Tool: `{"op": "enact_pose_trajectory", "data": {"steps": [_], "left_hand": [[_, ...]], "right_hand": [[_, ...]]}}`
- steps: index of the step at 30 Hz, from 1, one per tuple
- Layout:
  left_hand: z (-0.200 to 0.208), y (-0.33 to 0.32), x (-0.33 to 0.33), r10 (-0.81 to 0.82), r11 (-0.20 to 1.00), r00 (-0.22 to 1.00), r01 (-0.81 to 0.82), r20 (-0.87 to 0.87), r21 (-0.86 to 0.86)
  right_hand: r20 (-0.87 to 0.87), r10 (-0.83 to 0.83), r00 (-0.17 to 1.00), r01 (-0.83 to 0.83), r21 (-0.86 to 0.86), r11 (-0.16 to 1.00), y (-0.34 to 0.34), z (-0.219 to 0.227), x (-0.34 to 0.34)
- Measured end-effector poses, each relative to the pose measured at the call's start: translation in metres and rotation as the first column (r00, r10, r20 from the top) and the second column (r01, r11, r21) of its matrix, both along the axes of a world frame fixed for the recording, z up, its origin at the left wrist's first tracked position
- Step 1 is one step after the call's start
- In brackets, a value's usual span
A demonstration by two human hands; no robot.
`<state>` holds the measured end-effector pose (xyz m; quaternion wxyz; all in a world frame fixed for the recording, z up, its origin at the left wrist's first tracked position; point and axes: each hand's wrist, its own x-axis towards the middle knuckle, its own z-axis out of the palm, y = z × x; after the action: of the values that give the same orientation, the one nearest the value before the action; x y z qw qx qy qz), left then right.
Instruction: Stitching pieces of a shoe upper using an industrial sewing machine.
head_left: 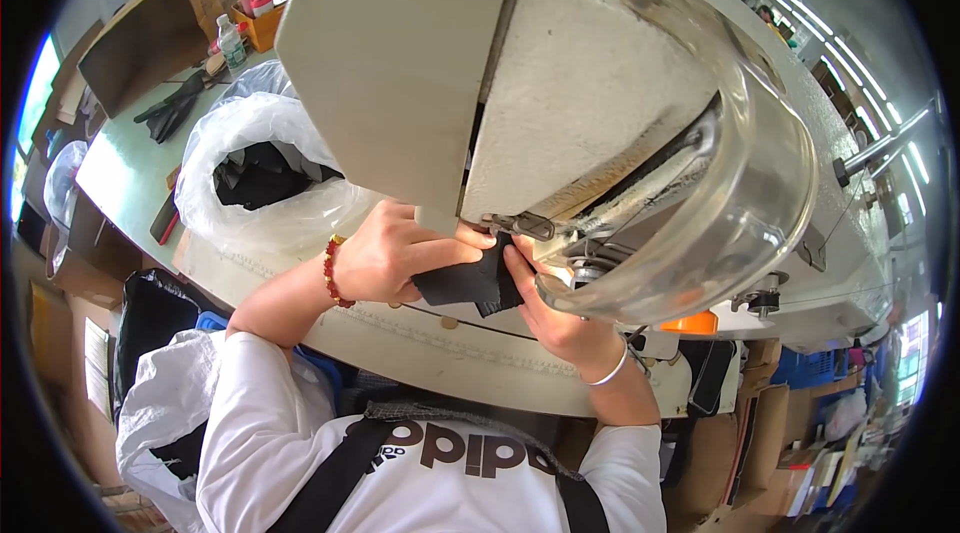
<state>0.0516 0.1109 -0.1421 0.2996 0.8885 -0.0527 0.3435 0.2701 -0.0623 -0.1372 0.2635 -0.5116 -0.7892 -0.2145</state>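
Under the head of a pale sewing machine (400,53), I hold a small black fabric piece (462,283) with both hands. My left hand (385,258), with a red bead bracelet at the wrist, pinches its upper left part. On its right edge, the fingers of my right hand (565,325) grip the fabric; that wrist wears a pale bangle. The machine head hides some fingertips, and the needle cannot be made out. A clear curved plastic guard (770,183) hangs just above my right hand.
A white plastic bag (205,198) with black pieces (262,176) inside stands left of the machine. Farther back are a clear bottle (231,43), dark scissors-like tools (175,111) and a cardboard box (140,38). A ruler strip (440,345) runs along the table's near edge.
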Motion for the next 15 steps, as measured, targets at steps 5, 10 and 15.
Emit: {"op": "enact_pose_trajectory", "data": {"steps": [5,10,15], "left_hand": [[0.002,-0.011,-0.001,0.105,0.992,0.992,-0.099,0.073,-0.080],[0.001,-0.008,-0.001,0.070,0.975,0.981,-0.107,0.183,0.197],[-0.007,-0.003,-0.002,0.000,0.920,0.991,-0.053,0.136,0.389]], "right_hand": [[0.060,0.085,0.995,-0.095,0.193,0.976,0.003,-0.013,0.001],[0.153,0.063,0.986,-0.103,0.270,0.957,0.003,-0.013,0.002],[0.288,-0.009,0.957,-0.092,0.335,0.938,0.003,-0.009,0.001]]}}
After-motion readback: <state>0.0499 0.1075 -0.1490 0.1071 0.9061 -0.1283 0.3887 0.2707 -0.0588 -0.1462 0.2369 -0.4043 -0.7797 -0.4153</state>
